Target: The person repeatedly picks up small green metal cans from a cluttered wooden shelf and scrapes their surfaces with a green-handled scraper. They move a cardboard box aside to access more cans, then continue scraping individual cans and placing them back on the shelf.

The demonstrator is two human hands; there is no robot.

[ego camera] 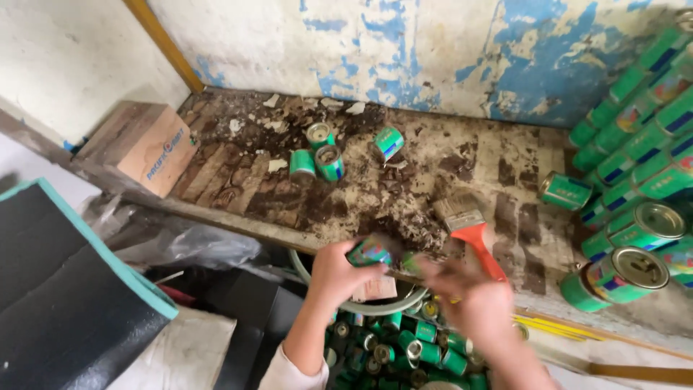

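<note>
My left hand (337, 274) grips a small green tin can (370, 250) by its side, just above the front edge of a dirty wooden platform (404, 188). My right hand (469, 300) is blurred; it holds the orange handle of a paintbrush (469, 230) whose bristles point away over the platform. The can and the brush sit close together between the two hands. Below my hands lies a pile of small green cans (404, 347) next to a round white bucket (361, 307).
Several loose green cans (321, 155) lie on the platform. A stack of green cans (639, 180) leans against the peeling blue-and-white wall at right. A cardboard box (144, 144) stands at left, with a dark teal-edged mat (65, 289) and plastic sheet (195, 245) below it.
</note>
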